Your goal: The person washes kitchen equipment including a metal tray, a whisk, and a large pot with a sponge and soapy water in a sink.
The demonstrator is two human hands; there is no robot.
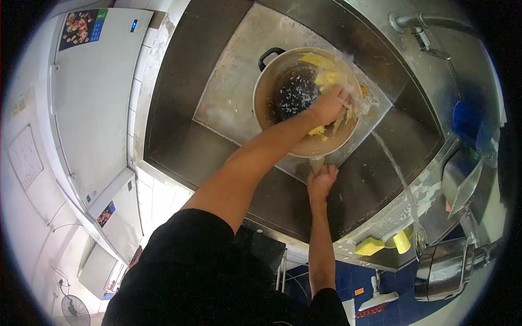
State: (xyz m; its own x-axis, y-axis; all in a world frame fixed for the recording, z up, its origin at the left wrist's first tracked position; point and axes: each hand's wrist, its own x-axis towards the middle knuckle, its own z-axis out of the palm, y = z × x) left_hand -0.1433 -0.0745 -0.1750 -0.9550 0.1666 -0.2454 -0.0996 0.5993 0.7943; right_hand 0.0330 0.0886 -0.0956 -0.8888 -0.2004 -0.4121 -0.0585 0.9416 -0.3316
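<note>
A wide round pot (pixel 262 111) with a darkened bottom stands on a square metal sheet (pixel 231 89). White grains are scattered over its bottom, and yellow pieces (pixel 326 79) lie along its right side. My left hand (pixel 329 106) reaches into the pot at the right wall, fingers curled down among the yellow pieces. Whitish blur around them hides what they hold. My right hand (pixel 322 185) is closed at the pot's near rim, round a pale greyish piece (pixel 316 164) that I cannot make out. A black side handle (pixel 270 57) sticks out at the far left.
Dark sloping basin walls (pixel 179 81) surround the sheet. A metal tap (pixel 424 38) juts in at far right. A long thin utensil (pixel 397 168) crosses the right edge, near yellow items (pixel 370 246) and a blue container (pixel 466 122). White cabinets (pixel 98 108) line the left; a floor brush (pixel 377 300) stands below.
</note>
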